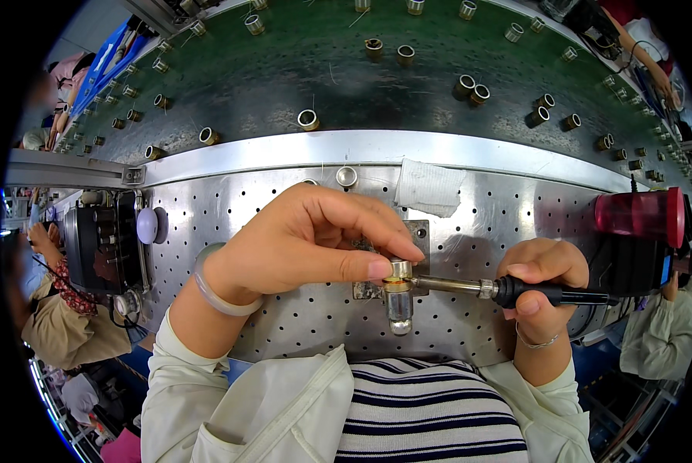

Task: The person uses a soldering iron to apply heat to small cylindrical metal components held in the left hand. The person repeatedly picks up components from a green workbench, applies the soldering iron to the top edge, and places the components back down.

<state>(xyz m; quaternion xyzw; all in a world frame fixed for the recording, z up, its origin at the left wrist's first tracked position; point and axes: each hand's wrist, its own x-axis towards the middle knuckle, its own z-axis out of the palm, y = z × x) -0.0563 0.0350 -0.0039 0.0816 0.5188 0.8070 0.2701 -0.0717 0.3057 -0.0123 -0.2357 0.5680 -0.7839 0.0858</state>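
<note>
Blk tool handle [554,295]; silver worktop [469,255], dk-dotted; dk grn belt [419,92]; wht shirt [431,409] w/ navy stripes.

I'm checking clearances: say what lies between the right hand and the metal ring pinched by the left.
In the head view, the tool's metal shaft runs from right hand toward metal ring.

A soldering iron [506,292] (black-handled) points left at a silvery metal ring [400,268].

No lettering, label, number or sign is legible anywhere here.
</note>
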